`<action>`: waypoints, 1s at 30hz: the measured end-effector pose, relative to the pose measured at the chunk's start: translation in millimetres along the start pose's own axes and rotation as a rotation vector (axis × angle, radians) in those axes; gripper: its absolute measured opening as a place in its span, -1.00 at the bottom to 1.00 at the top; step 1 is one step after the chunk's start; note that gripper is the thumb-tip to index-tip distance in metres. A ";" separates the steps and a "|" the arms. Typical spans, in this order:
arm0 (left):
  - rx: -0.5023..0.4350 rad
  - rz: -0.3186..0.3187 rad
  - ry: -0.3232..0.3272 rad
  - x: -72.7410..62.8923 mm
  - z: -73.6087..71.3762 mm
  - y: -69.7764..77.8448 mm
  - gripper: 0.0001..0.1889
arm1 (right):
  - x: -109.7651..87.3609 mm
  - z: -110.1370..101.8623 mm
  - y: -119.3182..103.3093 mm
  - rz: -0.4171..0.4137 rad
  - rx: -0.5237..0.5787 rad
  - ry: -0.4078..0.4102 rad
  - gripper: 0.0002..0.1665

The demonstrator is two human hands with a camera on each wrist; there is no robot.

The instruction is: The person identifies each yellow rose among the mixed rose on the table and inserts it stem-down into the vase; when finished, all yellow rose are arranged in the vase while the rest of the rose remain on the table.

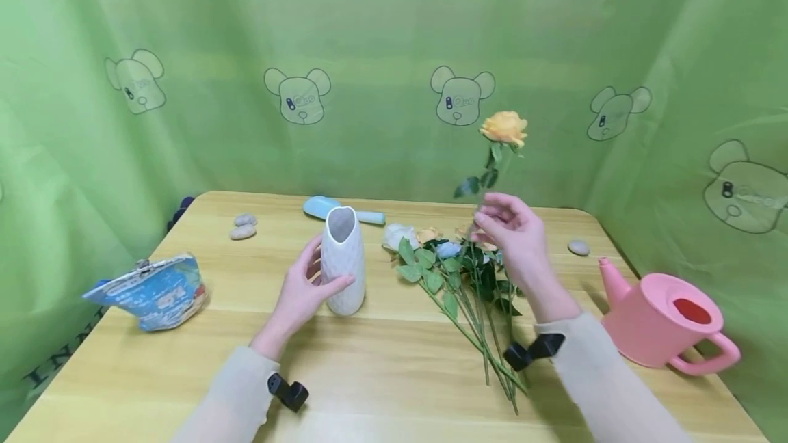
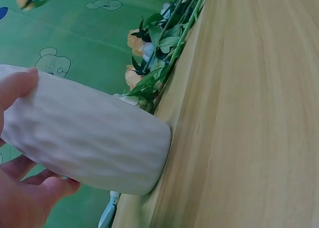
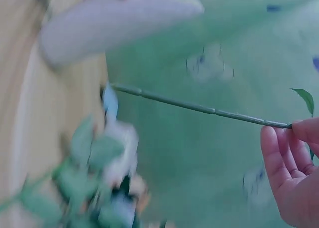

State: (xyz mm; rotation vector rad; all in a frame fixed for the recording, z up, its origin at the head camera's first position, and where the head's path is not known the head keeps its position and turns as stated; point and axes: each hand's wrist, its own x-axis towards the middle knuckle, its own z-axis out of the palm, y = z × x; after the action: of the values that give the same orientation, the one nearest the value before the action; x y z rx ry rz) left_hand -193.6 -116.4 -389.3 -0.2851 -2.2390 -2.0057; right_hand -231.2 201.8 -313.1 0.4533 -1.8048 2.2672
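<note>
Looks like a curtained-off booth from here: green bear-print curtains point(image 1: 382, 26) hang round three sides of a wood-grain table point(image 1: 369, 381).

Light wood tabletop point(image 1: 394, 381). Pink watering can point(image 1: 652, 323) at 3 o'clock, spout toward 10, handle toward 4. Lone grey pebble point(image 1: 579, 247) at 2. Light-blue hand trowel point(image 1: 321, 208), probably, middle hidden, at 11. Two grey pebbles point(image 1: 243, 232), close together, at 10. Crumpled blue-and-white bag point(image 1: 166, 296) at 9. Green curtain point(image 1: 382, 19) with cartoon bear heads point(image 1: 301, 98), 12 o'clock, beyond far edge.
</note>
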 end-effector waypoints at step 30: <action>-0.013 0.037 0.003 0.6 2.8 -8.5 -0.15 | 31.4 158.6 31.3 -0.201 -0.400 -0.159 -0.73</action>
State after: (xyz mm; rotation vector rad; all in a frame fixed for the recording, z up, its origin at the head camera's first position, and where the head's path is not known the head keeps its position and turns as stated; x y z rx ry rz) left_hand -195.9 -114.5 -397.8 -0.3219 -2.2036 -2.0010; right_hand -254.0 39.4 -297.9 0.7146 -2.1146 1.7242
